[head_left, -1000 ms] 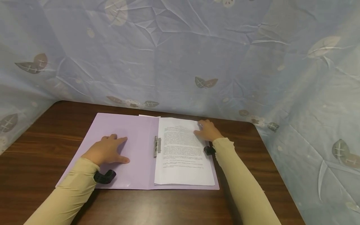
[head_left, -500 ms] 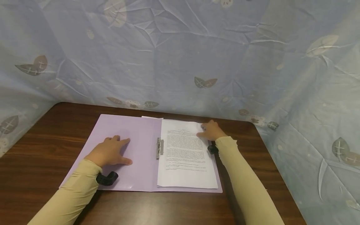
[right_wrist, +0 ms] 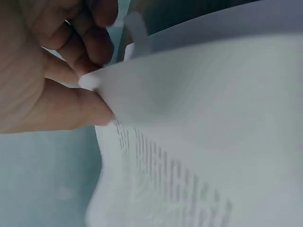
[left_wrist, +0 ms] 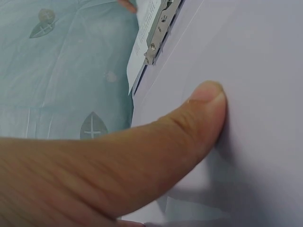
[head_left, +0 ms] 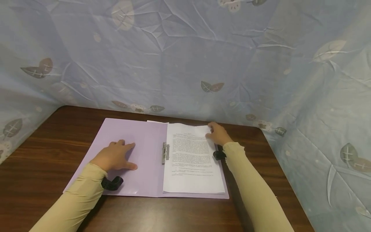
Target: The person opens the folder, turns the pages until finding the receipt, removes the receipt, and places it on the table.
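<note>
A lilac folder (head_left: 145,154) lies spread flat on the table, with a stack of printed paper sheets (head_left: 191,180) on its right half. My left hand (head_left: 114,156) rests on the bare left cover, fingers spread and thumb pointing toward the spine. At the stack's far right corner, my right hand (head_left: 218,133) pinches the paper between thumb and fingers; the right wrist view shows the sheet's corner (right_wrist: 92,81) bent up in that pinch. The metal clip (head_left: 165,153) sits at the spine along the stack's left edge.
Behind the folder, a sliver of white paper (head_left: 156,121) shows past its far edge. The dark wooden table (head_left: 174,212) reaches to a patterned curtain (head_left: 185,64) at the back and right. Each wrist wears a black strap mount (head_left: 112,183).
The folder and both hands appear slightly further right in the head view, the view itself having shifted a little. The right hand stays at the same paper corner.
</note>
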The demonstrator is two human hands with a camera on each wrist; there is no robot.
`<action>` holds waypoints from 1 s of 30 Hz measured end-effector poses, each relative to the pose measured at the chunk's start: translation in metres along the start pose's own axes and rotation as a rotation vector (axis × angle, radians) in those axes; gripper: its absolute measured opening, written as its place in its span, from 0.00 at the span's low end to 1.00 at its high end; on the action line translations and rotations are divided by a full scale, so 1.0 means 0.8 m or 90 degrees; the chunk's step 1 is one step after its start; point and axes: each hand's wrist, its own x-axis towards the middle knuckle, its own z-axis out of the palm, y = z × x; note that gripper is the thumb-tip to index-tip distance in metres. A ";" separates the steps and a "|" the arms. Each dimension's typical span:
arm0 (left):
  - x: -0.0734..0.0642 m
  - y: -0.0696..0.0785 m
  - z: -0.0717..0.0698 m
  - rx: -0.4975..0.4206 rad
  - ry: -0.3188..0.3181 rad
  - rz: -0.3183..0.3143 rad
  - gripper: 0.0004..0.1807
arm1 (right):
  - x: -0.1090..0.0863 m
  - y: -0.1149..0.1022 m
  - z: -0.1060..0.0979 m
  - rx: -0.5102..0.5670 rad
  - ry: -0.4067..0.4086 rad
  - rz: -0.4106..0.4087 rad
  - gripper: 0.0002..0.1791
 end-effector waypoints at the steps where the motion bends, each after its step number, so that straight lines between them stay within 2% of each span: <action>1: 0.000 0.000 0.000 -0.001 0.000 0.000 0.56 | 0.000 0.001 -0.003 0.036 0.007 -0.001 0.35; 4: 0.000 0.001 0.000 -0.001 0.002 0.003 0.56 | -0.006 0.002 -0.013 0.145 0.010 0.008 0.35; 7: 0.001 0.001 0.001 0.001 0.004 0.005 0.56 | -0.016 0.004 -0.024 0.218 -0.032 0.031 0.25; 9: 0.000 0.001 0.001 0.000 0.004 0.007 0.56 | -0.025 0.005 -0.029 0.219 -0.069 0.041 0.18; 13: -0.001 0.001 0.000 0.001 0.004 0.004 0.56 | -0.045 0.011 -0.036 0.192 -0.117 0.034 0.14; 21: -0.003 0.003 -0.003 0.003 0.002 -0.004 0.56 | -0.082 0.034 -0.031 0.237 -0.108 -0.001 0.13; 25: -0.003 0.003 -0.004 0.003 0.003 -0.004 0.56 | -0.094 0.041 -0.023 0.279 -0.108 0.002 0.12; 30: -0.003 0.003 -0.005 0.003 -0.004 -0.007 0.57 | -0.104 0.042 -0.015 0.324 -0.102 0.031 0.12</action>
